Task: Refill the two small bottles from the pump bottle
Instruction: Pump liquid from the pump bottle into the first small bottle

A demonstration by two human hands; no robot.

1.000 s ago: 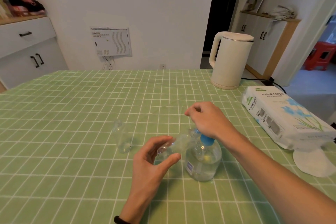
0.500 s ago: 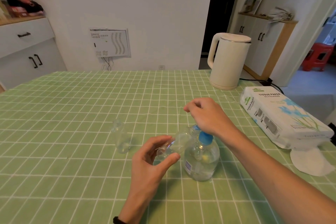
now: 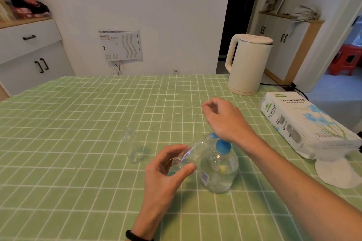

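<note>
The clear pump bottle (image 3: 218, 170) with a blue pump head stands on the green checked tablecloth (image 3: 78, 123), near the middle. My left hand (image 3: 166, 174) grips one small clear bottle (image 3: 193, 152), tilted on its side with its mouth up against the pump's spout. My right hand (image 3: 225, 121) rests with the heel of its palm on the blue pump head, its fingers loosely curled and holding nothing. The second small clear bottle (image 3: 133, 146) stands upright and uncapped to the left, apart from both hands.
A cream electric kettle (image 3: 247, 64) stands at the back right with its cord trailing off the table. A pack of tissue paper (image 3: 305, 123) lies at the right edge, with a white round pad (image 3: 338, 172) in front of it.
My right hand has risen slightly on the pump head. The left hand and the tilted small bottle have stayed at the spout.
</note>
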